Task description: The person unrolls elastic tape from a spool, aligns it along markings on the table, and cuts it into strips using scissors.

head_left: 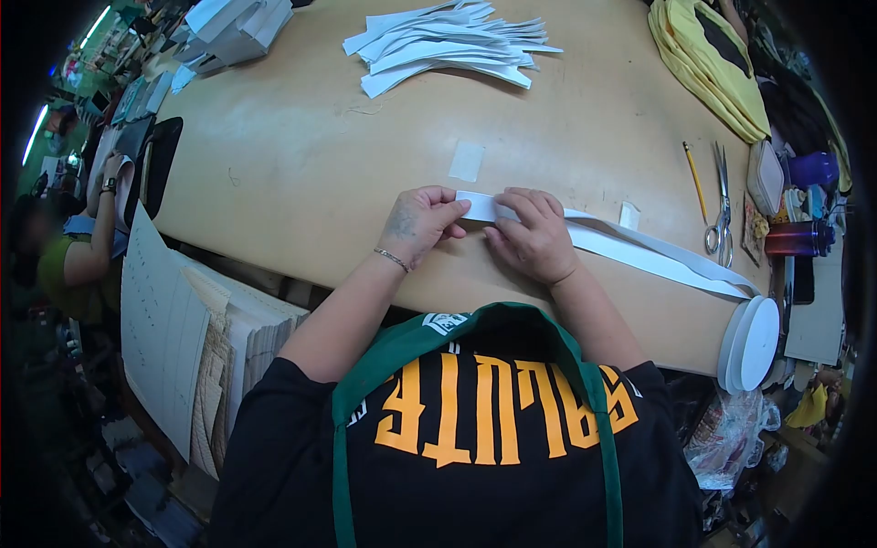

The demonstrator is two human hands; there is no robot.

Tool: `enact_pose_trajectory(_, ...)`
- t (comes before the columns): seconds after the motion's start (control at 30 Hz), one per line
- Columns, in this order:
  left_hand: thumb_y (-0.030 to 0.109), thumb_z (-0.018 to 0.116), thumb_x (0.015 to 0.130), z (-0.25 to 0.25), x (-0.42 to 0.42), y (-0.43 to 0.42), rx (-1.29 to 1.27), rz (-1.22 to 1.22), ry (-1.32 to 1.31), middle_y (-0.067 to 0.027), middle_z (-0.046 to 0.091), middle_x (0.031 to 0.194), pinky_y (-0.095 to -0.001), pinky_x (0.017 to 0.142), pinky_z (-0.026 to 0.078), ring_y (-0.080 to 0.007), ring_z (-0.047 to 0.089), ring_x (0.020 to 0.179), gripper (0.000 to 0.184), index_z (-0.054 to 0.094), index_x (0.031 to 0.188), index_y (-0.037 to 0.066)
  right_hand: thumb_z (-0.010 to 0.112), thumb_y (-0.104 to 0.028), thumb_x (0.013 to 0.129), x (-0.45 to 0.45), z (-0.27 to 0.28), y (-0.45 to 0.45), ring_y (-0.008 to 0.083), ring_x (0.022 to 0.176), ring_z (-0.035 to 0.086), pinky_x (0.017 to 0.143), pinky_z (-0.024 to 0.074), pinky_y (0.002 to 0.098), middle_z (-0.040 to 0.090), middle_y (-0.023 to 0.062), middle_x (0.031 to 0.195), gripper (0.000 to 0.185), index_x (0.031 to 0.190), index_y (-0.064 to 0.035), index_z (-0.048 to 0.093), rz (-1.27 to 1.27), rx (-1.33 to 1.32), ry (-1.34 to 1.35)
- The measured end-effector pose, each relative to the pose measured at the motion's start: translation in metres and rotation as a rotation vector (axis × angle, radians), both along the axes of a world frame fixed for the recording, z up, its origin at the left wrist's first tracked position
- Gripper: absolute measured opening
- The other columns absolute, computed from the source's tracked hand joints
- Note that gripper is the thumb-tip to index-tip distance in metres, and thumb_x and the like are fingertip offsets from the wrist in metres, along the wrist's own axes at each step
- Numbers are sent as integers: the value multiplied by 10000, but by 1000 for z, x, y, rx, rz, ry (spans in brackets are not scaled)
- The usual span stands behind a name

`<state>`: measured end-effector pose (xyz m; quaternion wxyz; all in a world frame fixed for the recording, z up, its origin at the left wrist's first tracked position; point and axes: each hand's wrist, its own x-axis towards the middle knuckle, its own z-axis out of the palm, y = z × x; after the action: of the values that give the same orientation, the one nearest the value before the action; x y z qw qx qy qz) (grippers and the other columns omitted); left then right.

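A long white strip (630, 248), perhaps elastic or interfacing tape, runs from a white roll (755, 345) at the table's right edge to both hands, partly doubled on itself. My left hand (418, 224) pinches its end between thumb and fingers. Close beside it, my right hand (534, 233) has curled fingers closed over the strip, hiding part of it. Just beyond my hands, a pale translucent rectangle (467, 162) lies on the tabletop. A smaller pale piece (629, 216) sits behind the strip, to the right of my right hand.
Cut white strips (448, 46) are piled at the far side of the table (301, 173). Scissors (722, 205) and a yellow pencil (695, 183) lie right, near a purple tumbler (799, 239) and yellow fabric (708, 68). Stacked cardboard sheets (164, 320) stand left; another person (91, 247) sits beyond.
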<state>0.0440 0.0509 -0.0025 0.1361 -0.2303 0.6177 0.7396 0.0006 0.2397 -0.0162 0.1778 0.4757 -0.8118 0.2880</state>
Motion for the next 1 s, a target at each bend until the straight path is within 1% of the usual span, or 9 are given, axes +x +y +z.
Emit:
enact_pose_trajectory(0.07, 135, 646, 822, 2, 3, 2, -35, -6, 82, -22, 630, 741, -152, 496, 426, -45, 565, 552, 172, 617, 917, -4, 731, -149, 655, -2, -3, -3, 256, 1004, 550, 846, 405, 383, 583, 91, 1048, 254, 853, -74, 589, -9, -80, -110)
enact_pose_trajectory(0.17, 131, 637, 830, 1, 5, 6, -57, -8, 181, -25, 634, 743, -155, 495, 427, -36, 557, 557, 177, 615, 926, -16, 731, -203, 658, -6, 1, -12, 258, 1056, 520, 892, 378, 422, 569, 78, 1094, 370, 970, -93, 565, -5, -194, -291)
enact_pose_trajectory(0.27, 120, 620, 843, 7, 6, 13, -42, -6, 237, -24, 634, 752, -155, 516, 431, -38, 542, 565, 174, 613, 952, -15, 734, -225, 665, -8, -4, -9, 247, 1075, 512, 920, 349, 460, 580, 47, 1083, 454, 1066, -123, 546, -62, -114, -263)
enact_pose_trajectory(0.37, 114, 609, 850, 17, 4, 21, -39, 13, 265, -24, 633, 757, -154, 521, 430, -36, 530, 565, 177, 612, 968, -19, 728, -229, 676, -9, 8, -6, 233, 1070, 516, 933, 321, 491, 592, 20, 1052, 437, 1068, -138, 555, -119, -71, -184)
enact_pose_trajectory(0.47, 108, 612, 847, 22, -1, 27, -27, 19, 281, -24, 633, 757, -154, 516, 429, -30, 525, 569, 181, 613, 970, -25, 712, -235, 697, -5, 14, -3, 218, 1056, 524, 938, 310, 491, 596, 6, 1032, 397, 1052, -137, 565, -216, -58, -84)
enact_pose_trajectory(0.6, 98, 621, 836, 32, -4, 34, -1, 7, 292, -22, 634, 755, -153, 511, 426, -24, 528, 585, 187, 613, 974, -28, 700, -246, 705, -6, 18, 1, 214, 1037, 535, 932, 316, 486, 598, 11, 1014, 369, 1034, -133, 576, -250, -85, -82)
enact_pose_trajectory(0.9, 61, 627, 819, 26, -3, 36, 58, 20, 312, -39, 640, 814, -154, 534, 449, -31, 549, 621, 212, 595, 1011, -23, 704, -236, 686, -4, 18, 0, 222, 1022, 539, 929, 321, 477, 599, 33, 997, 372, 1021, -123, 591, -256, -146, -70)
enact_pose_trajectory(1.0, 70, 633, 817, 27, -3, 37, 82, 24, 308, -25, 628, 782, -148, 514, 430, -24, 532, 598, 211, 595, 1004, -20, 703, -240, 684, -4, 17, -1, 222, 1018, 539, 926, 323, 477, 595, 39, 990, 374, 1021, -123, 590, -253, -149, -54)
